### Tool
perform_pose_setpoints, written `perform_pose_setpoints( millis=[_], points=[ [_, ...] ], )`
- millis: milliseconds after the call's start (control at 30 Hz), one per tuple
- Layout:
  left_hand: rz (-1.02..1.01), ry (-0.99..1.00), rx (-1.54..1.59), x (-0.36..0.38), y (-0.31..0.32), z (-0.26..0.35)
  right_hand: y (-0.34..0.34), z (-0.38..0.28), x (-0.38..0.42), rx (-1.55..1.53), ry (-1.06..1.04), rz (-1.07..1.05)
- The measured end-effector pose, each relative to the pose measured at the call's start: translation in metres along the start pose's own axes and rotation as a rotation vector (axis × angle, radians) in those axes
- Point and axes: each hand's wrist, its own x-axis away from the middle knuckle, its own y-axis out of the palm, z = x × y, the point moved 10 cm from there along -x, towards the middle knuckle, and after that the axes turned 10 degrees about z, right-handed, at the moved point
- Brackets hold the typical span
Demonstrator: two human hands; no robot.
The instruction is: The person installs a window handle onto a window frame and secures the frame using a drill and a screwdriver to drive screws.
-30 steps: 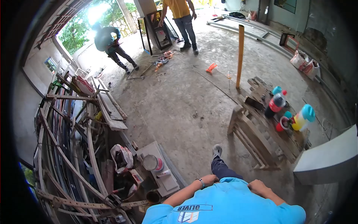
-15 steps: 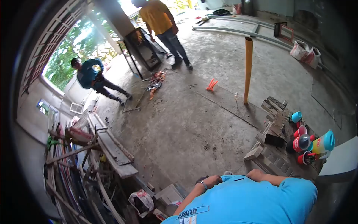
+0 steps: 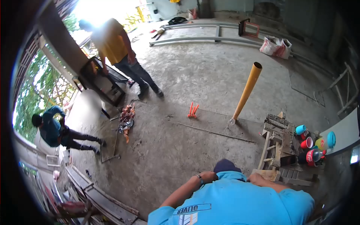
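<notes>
Near the bottom edge, my blue shirt [image 3: 240, 198] spreads across the view, with dark lettering upside down on it. My left hand [image 3: 208, 176], with a watch on the wrist, is closed at the shirt's far edge. On the other side of that edge, my right hand [image 3: 257, 179] is curled closed against the same cloth. The fingertips of both hands are mostly hidden. Between the hands, just past the cloth, shows a dark rounded shape [image 3: 227, 165] I cannot make out clearly.
A yellow pipe [image 3: 247, 90] stands tilted on the concrete floor, near orange pieces [image 3: 193, 110]. At right, a wooden bench [image 3: 277, 142] stands by cups, a cola bottle [image 3: 314, 156] and a pitcher [image 3: 325, 141]. Two people [image 3: 116, 48] stand at left. Planks [image 3: 101, 195] lie lower left.
The view has swung, so the people and floor items sit further left and lower. More of the dark shape shows past the shirt edge. Both hands remain at the cloth.
</notes>
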Motion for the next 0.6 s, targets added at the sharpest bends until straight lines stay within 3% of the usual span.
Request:
perform_pose_setpoints(
  millis=[33, 67, 133, 300, 367, 400, 467, 500, 567, 600],
  points=[
    [-0.024, -0.068, 0.105, 0.005, -0.025, -0.012, -0.033, -0.031, -0.006, -0.077, 0.025, 0.075],
    [-0.076, 0.071, 0.108, 0.001, -0.042, -0.020, -0.037, -0.042, -0.023, -0.098, 0.051, 0.051],
    [-0.154, 0.150, -0.024, -0.005, -0.085, -0.038, -0.063, -0.064, -0.069, -0.122, 0.045, 0.294],
    [-0.159, 0.092, -0.172, -0.035, -0.211, -0.132, -0.120, -0.098, -0.222, -0.263, 0.149, 0.379],
    [0.058, 0.179, 0.096, -0.033, -0.282, -0.167, -0.151, -0.134, -0.296, -0.339, -0.091, 0.433],
    [0.044, 0.185, 0.091, -0.041, -0.314, -0.178, -0.174, -0.148, -0.334, -0.271, -0.168, 0.418],
    [0.116, 0.047, 0.007, -0.035, -0.376, -0.201, -0.208, -0.182, -0.397, -0.210, -0.290, 0.384],
    [0.082, 0.040, 0.024, -0.027, -0.400, -0.203, -0.226, -0.199, -0.424, -0.205, -0.344, 0.373],
    [0.092, -0.201, 0.172, -0.020, -0.452, -0.231, -0.264, -0.241, -0.472, -0.238, -0.467, 0.303],
    [0.069, -0.200, 0.182, -0.018, -0.467, -0.244, -0.271, -0.254, -0.498, -0.189, -0.503, 0.255]
  ],
)
